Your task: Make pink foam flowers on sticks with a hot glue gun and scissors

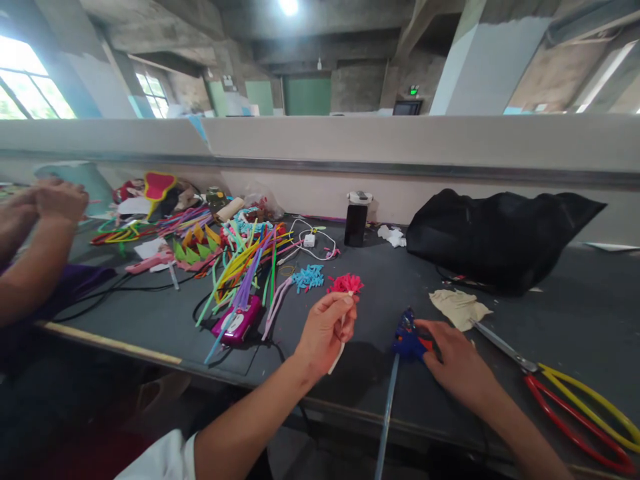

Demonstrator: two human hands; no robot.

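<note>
On a dark grey surface (150,313) in a bare concrete room, the left hand (325,330) pinches a white stick with a red paper flower (346,284) on top. Just beside it, the right hand (457,363) is wrapped around a blue glue gun (407,339). Scissors (560,383) lie right of that hand.

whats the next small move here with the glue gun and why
Probably lift the blue glue gun and bring its nozzle toward the red tufted stick: the right hand already rests on the gun lying on the table, while the left hand holds the stick upright.
</note>
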